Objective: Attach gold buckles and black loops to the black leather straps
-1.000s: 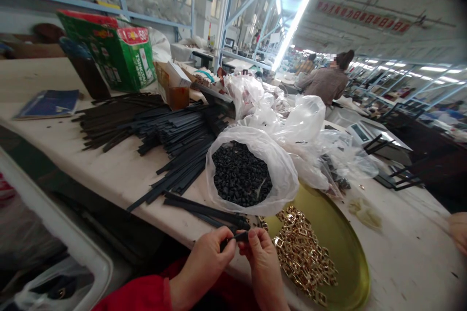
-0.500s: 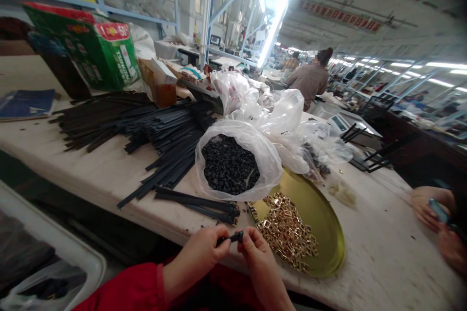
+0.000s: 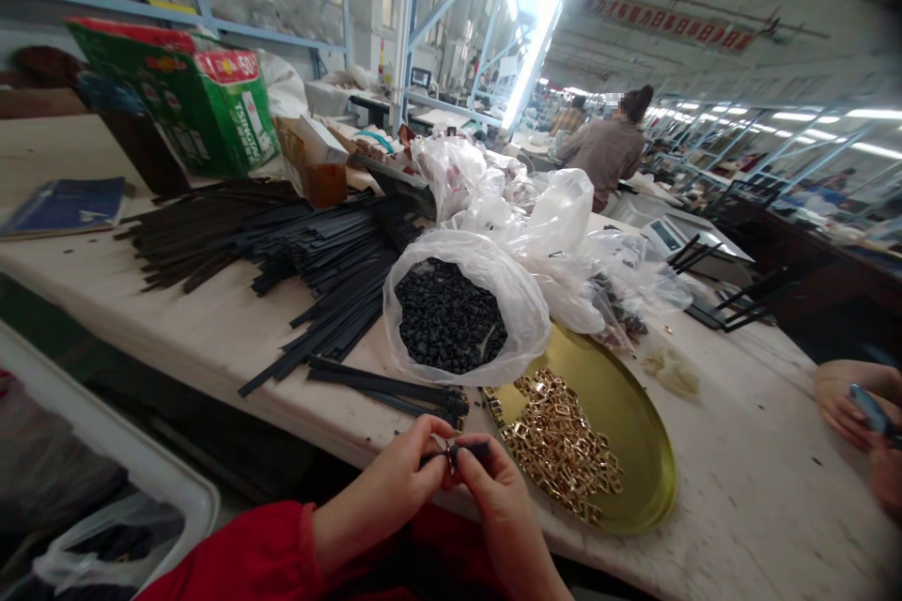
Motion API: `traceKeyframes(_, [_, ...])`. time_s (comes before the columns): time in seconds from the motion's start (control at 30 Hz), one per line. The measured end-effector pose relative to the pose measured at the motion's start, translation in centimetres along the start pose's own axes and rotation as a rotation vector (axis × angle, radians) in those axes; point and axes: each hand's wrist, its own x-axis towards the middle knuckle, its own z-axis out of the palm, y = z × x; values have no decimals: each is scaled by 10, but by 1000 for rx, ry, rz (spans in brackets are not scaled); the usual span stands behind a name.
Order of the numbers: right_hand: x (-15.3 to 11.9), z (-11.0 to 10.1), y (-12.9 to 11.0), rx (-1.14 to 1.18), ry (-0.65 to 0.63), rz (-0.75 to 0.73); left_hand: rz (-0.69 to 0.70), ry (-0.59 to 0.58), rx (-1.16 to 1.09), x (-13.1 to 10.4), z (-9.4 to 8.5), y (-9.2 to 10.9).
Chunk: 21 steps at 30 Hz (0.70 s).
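At the near edge of the white-topped table (image 3: 747, 488), the left hand (image 3: 398, 481) and right hand (image 3: 499, 498) each have a grip closed on a narrow, flat black strip (image 3: 476, 450). It runs crosswise between them, one end showing above the right thumb, the rest largely hidden by the left fingers. A small gold-coloured metal frame (image 3: 450, 458) sits at the strip between both thumbs; whether it encircles it is unclear. Flat black straps (image 3: 384, 387) lie just beyond, along that edge; a round gold-coloured tray (image 3: 645, 437) rests rightward.
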Motion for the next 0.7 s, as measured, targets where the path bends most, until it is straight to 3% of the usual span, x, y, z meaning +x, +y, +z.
traceKeyframes(0.23, [-10,0,2,156,-6,90,-31,94,225,-8,-6,-9])
traceKeyframes(0.43, [-20,5,4,261,-187,255,-17,100,382,-19,-4,-4])
traceKeyframes(0.57, [-26,5,3,212,-246,237,-35,78,385,-24,-3,-3])
traceKeyframes(0.7, [-27,6,0,37,-152,33,-35,43,241,-27,0,-5])
